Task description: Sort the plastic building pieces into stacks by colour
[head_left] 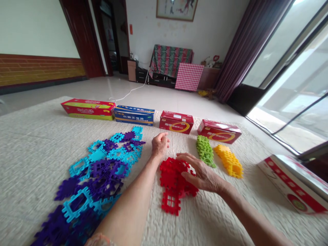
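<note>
My left hand [160, 145] is on the far side of the red pile, just in front of a dark red box [176, 122]. Its fingers are curled in, and no piece shows in them. My right hand [201, 172] rests over the right side of a heap of red interlocking plastic tiles [170, 177], thumb and fingers apart, covering part of it. Left of my left forearm lies a large loose spread of purple tiles [102, 177] and light blue tiles [78, 203]. Beyond my right hand are a row of green tiles [205, 150] and a row of yellow tiles [229, 160].
Across the far side of the cream quilted cover [38, 147] stand a red-and-green box [89, 109], a blue box [133, 116] and another dark red box [219, 131]. A white-and-red carton [294, 184] sits at the right. A white cable [130, 90] runs over the floor behind.
</note>
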`<state>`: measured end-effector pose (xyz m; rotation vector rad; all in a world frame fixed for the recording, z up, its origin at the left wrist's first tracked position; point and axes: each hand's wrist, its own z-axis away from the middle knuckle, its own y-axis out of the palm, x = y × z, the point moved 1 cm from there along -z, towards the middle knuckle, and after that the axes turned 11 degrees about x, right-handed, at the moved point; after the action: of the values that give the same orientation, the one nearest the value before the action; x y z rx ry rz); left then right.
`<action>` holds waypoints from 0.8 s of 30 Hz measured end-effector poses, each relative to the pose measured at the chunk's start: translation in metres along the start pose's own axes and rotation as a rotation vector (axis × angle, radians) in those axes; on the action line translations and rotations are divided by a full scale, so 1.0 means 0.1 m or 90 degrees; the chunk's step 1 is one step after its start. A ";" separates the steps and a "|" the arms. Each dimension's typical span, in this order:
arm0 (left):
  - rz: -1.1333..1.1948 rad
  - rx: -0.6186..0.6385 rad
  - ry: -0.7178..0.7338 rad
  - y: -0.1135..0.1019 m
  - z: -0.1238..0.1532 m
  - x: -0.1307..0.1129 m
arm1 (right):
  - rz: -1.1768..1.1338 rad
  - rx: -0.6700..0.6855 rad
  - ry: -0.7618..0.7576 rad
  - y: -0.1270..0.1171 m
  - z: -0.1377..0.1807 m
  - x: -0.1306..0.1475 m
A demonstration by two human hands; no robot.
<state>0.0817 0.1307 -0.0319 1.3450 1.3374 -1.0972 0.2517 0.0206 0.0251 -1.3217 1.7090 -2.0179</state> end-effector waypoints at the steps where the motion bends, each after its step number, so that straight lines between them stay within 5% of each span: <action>1: 0.000 0.004 -0.003 0.00 0.00 0.01 | 0.000 0.015 -0.006 -0.03 -0.04 0.00; 8: -0.010 -0.006 -0.019 0.02 0.01 -0.03 | 0.001 0.003 0.008 -0.23 -0.18 -0.07; 13: 0.013 -0.042 -0.045 0.01 -0.01 -0.02 | 0.217 -0.114 0.149 -0.31 -0.46 -0.33; 18: -0.017 -0.041 -0.027 0.01 -0.03 0.02 | 0.395 -0.042 0.237 -0.25 -0.69 -0.56; 24: 0.022 -0.051 -0.031 0.02 -0.01 -0.01 | 0.408 0.032 0.234 -0.26 -0.69 -0.64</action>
<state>0.0834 0.1318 -0.0312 1.2715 1.3046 -1.0362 0.2503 0.1179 0.0202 -0.3078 1.8821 -1.9466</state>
